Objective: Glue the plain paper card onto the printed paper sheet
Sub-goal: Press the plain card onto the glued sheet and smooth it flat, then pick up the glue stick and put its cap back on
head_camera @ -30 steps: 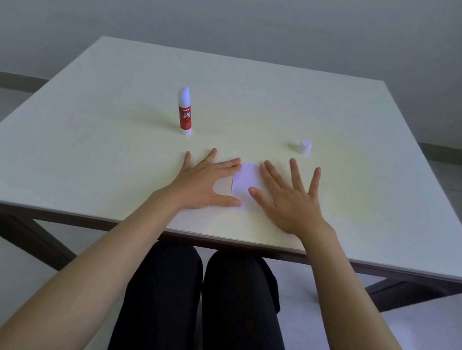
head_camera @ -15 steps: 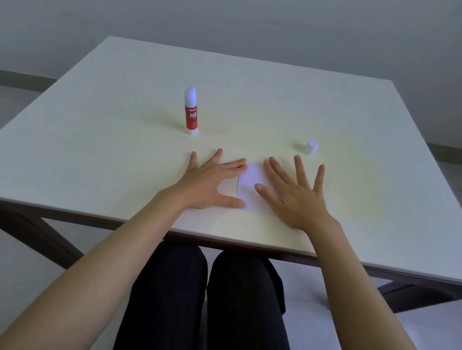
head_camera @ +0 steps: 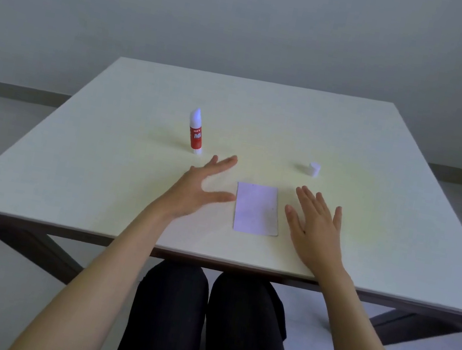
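A small pale paper card (head_camera: 257,209) lies flat on the white table (head_camera: 381,158), near the front edge. No second sheet can be told apart from it; whatever lies under it is hidden. My left hand (head_camera: 199,188) hovers just left of the card, fingers spread, thumb tip close to the card's left edge. My right hand (head_camera: 317,230) is just right of the card, palm down with fingers apart, clear of the paper. Both hands hold nothing. A red and white glue stick (head_camera: 195,133) stands upright and uncapped behind my left hand.
The glue stick's small white cap (head_camera: 314,169) sits on the table behind my right hand. My knees in dark trousers (head_camera: 206,324) show below the table's front edge. A grey wall stands behind the table.
Both hands were pressing flat on the card from each side. Now they have lifted and moved apart, left hand to the left and right hand to the right, leaving the whole card uncovered.
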Tool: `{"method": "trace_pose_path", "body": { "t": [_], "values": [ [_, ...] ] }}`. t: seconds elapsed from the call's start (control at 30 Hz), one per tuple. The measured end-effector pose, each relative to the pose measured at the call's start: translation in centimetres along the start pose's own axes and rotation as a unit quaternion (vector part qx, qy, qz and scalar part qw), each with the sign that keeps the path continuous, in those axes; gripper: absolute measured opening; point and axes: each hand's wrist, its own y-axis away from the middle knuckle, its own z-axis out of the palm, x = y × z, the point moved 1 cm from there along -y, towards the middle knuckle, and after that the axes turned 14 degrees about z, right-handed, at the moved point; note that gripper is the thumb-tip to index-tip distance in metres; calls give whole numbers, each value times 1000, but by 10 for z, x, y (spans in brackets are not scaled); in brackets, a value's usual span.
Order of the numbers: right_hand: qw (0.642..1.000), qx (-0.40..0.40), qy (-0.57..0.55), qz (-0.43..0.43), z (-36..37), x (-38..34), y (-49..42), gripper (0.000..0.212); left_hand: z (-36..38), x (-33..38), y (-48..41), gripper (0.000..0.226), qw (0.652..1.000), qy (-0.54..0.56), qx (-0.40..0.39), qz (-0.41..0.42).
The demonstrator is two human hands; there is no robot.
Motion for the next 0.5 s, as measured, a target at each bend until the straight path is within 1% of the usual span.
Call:
{"method": "trace_pose_path", "body": {
  "t": [0.03,0.07,0.1,0.13,0.17,0.2,0.23,0.27,0.3,0.37,0.4,0.43,0.47,0.5],
  "values": [
    [1000,3,-5,-3,0,0,0,51,-8,1,-3,67,997,12,79,7],
    [1000,8,-13,-4,0,0,0,50,-16,1,-7,64,984,2,176,9],
    [1000,12,-21,-4,0,-1,1,48,-24,0,-12,64,963,-16,270,2],
    [999,16,-30,-3,-1,-1,1,47,-31,-4,-18,66,939,-30,343,-16],
    [999,20,-37,-2,-1,-1,2,45,-36,-8,-26,68,923,-37,381,-45],
    [999,23,-42,-3,-2,-2,2,43,-38,-12,-35,70,917,-43,389,-79],
    [999,24,-44,-6,-2,-2,3,42,-38,-18,-42,69,918,-55,378,-109],
    [999,23,-45,-9,-2,-2,3,40,-37,-23,-49,62,917,-73,369,-132],
    [999,21,-48,-13,-3,-2,3,39,-34,-26,-55,48,914,-90,369,-140],
    [997,25,-70,-23,-5,-2,4,36,-27,-26,-62,12,907,-117,385,-125],
    [996,32,-84,-29,-7,-2,4,34,-25,-24,-63,12,903,-119,396,-118],
    [994,40,-96,-34,-8,-2,4,33,-24,-23,-64,17,900,-114,404,-120],
    [992,46,-116,-30,-8,-4,5,33,-24,-19,-63,21,899,-90,411,-123],
    [987,49,-151,-14,-9,-7,6,34,-23,-13,-61,23,901,-41,415,-118]
  ]
}}
